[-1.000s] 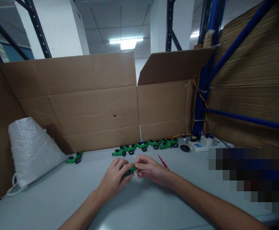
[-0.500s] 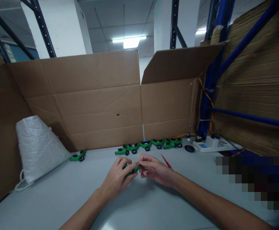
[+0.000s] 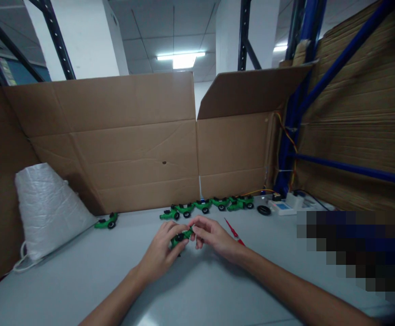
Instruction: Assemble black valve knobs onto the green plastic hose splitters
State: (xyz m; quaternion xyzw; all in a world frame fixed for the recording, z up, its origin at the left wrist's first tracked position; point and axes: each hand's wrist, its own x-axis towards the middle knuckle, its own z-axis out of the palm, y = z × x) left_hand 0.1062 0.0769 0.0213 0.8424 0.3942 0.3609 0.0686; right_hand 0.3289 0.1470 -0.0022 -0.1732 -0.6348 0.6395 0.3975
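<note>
A small green toy car (image 3: 181,237) with black wheels is held between both hands just above the grey table (image 3: 82,280). My left hand (image 3: 159,251) grips its left part with curled fingers. My right hand (image 3: 214,237) pinches its right end with thumb and fingertips. A red-handled tool (image 3: 234,232) lies on the table just right of my right hand.
A row of several green toy cars (image 3: 207,206) stands along the cardboard wall (image 3: 132,149), with one more car (image 3: 106,221) off to the left. A white woven bag (image 3: 46,208) sits at far left. A black ring (image 3: 262,209) and a white device (image 3: 285,206) with wires lie at back right.
Both hands stay on the green car, which has tipped slightly so its black wheels show. The view has shifted a little.
</note>
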